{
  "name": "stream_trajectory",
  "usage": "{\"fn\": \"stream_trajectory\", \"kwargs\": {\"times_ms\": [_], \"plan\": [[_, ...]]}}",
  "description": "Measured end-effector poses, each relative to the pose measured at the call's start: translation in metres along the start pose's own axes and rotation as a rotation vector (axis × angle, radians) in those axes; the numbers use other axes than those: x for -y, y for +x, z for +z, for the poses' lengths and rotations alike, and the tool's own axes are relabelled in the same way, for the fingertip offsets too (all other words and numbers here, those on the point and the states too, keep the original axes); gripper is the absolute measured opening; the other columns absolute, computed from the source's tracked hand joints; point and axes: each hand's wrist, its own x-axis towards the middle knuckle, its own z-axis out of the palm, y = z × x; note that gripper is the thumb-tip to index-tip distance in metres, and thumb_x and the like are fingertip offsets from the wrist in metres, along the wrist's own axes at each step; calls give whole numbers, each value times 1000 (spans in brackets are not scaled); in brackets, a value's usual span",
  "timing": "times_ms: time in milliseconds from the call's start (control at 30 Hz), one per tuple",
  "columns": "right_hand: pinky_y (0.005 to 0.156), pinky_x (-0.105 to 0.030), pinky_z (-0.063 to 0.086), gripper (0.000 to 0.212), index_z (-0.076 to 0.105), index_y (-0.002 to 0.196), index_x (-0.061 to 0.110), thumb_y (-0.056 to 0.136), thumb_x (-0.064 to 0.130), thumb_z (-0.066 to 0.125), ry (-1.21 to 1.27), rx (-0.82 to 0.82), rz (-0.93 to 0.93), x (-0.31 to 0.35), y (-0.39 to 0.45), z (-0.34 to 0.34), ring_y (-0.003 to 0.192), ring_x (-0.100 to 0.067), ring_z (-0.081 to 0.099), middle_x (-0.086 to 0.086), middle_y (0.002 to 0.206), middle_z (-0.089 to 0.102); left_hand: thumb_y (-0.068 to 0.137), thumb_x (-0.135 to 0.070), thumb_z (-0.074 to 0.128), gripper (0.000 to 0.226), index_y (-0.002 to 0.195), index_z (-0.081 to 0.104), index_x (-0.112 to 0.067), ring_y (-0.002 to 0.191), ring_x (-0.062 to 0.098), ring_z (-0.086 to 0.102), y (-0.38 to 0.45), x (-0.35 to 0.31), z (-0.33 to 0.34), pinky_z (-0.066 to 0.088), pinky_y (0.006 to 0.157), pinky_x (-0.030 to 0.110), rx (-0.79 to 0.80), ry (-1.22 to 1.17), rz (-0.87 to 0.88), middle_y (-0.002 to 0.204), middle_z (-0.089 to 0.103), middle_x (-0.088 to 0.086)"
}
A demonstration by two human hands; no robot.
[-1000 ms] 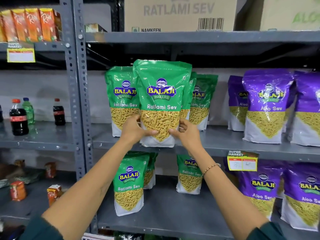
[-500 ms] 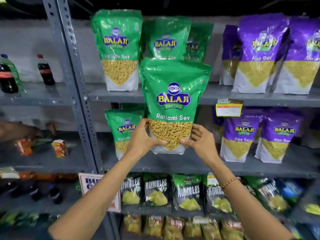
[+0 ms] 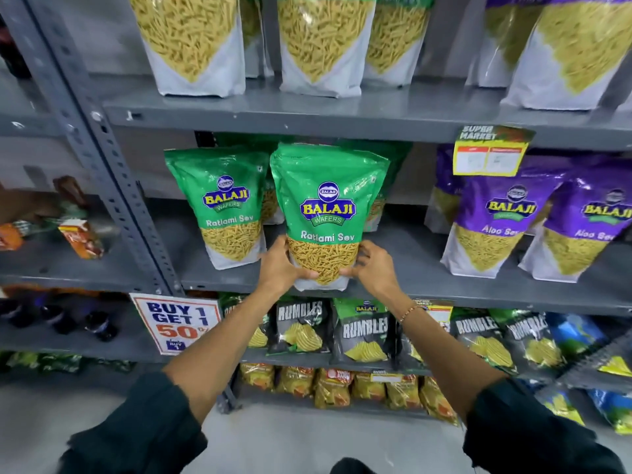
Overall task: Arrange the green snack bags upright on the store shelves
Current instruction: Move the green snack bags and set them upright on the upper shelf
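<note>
A green Ratlami Sev bag [image 3: 326, 206] stands upright at the front edge of the middle grey shelf [image 3: 427, 285]. My left hand [image 3: 282, 265] grips its lower left side and my right hand [image 3: 371, 266] grips its lower right side. Another green bag [image 3: 224, 203] stands upright just to its left, and more green bags are partly hidden behind both. On the upper shelf [image 3: 342, 114] stand three green bags [image 3: 195, 46], cut off by the top of the frame.
Purple Aloo Sev bags [image 3: 492, 220] stand to the right on the same shelf. A yellow price tag [image 3: 489, 150] hangs from the upper shelf. Black Rumbles bags [image 3: 301, 326] fill the shelf below. A grey upright post [image 3: 102, 159] and a "Buy 1 Get 1" sign [image 3: 176, 321] are at left.
Both hands carried the green bag down from the upper shelf to the middle shelf, beside the other green bag. The view has tilted downward.
</note>
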Motion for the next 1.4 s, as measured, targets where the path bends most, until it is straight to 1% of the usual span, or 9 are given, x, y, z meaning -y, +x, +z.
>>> {"fn": "stream_trajectory", "kwargs": {"times_ms": [433, 633, 833, 933, 1000, 1100, 1233, 1333, 1400], "plan": [[95, -48, 51, 60, 52, 112, 4, 59, -9, 79, -10, 7, 72, -35, 107, 4, 104, -26, 63, -16, 114, 66, 48, -17, 90, 84, 121, 51, -9, 112, 19, 60, 96, 7, 33, 39, 81, 20, -45, 67, 35, 122, 66, 8], [101, -44, 47, 65, 50, 120, 3, 62, -9, 76, -35, 39, 51, -36, 105, 4, 110, -22, 59, -16, 122, 62, 52, -20, 89, 84, 123, 47, -6, 115, 26, 58, 99, 16, 35, 44, 87, 28, -14, 110, 44, 122, 64, 12], [92, -37, 48, 46, 55, 113, 8, 71, 12, 72, -434, -47, 43, -14, 87, -4, 109, -35, 58, -17, 115, 66, 82, -34, 65, 37, 96, 57, -1, 107, 34, 60, 74, -9, 18, 44, 78, 36, 96, 497, -87, 106, 65, 19], [91, -40, 50, 10, 66, 81, 13, 75, 5, 63, -497, -61, 54, 17, 65, -14, 101, -34, 60, -18, 100, 70, 84, -32, 62, 30, 75, 68, -4, 90, 24, 67, 54, -37, 0, 48, 77, 31, 189, 568, 44, 87, 71, 10], [88, -35, 52, 24, 64, 65, 18, 76, -1, 56, -495, -67, -4, 45, 49, -24, 89, -25, 64, -13, 88, 72, 84, -27, 63, 22, 83, 73, -7, 84, 17, 68, 39, -63, -13, 51, 86, 30, 220, 484, 175, 94, 74, 5], [72, -21, 47, 18, 71, 76, 14, 77, 1, 59, -509, -114, -174, 103, 23, -44, 66, -6, 58, 2, 67, 66, 83, -29, 65, 18, 89, 72, -13, 79, 8, 62, 19, -112, -39, 46, 82, 22, 185, 442, 352, 90, 73, -1], [73, -19, 49, 14, 68, 79, 19, 75, 5, 70, -315, -152, -391, 183, -3, -74, 63, -4, 58, -2, 72, 68, 79, -27, 68, 13, 85, 73, -15, 62, -1, 58, 12, -176, -79, 42, 60, 6, 48, 315, 557, 77, 70, -2], [64, -8, 48, 13, 66, 78, 21, 75, 10, 72, -250, -176, -517, 232, -3, -92, 60, -1, 61, 3, 69, 67, 81, -21, 68, 6, 81, 69, -15, 65, 6, 63, 20, -216, -104, 56, 77, 26, -11, 139, 626, 74, 68, 1], [70, -19, 55, 19, 64, 73, 25, 76, 8, 72, -172, -166, -550, 257, 7, -98, 63, -7, 65, 2, 68, 67, 81, -19, 68, 2, 82, 67, -17, 74, 16, 67, 34, -236, -116, 57, 83, 38, -52, 23, 648, 80, 70, 6]]}}
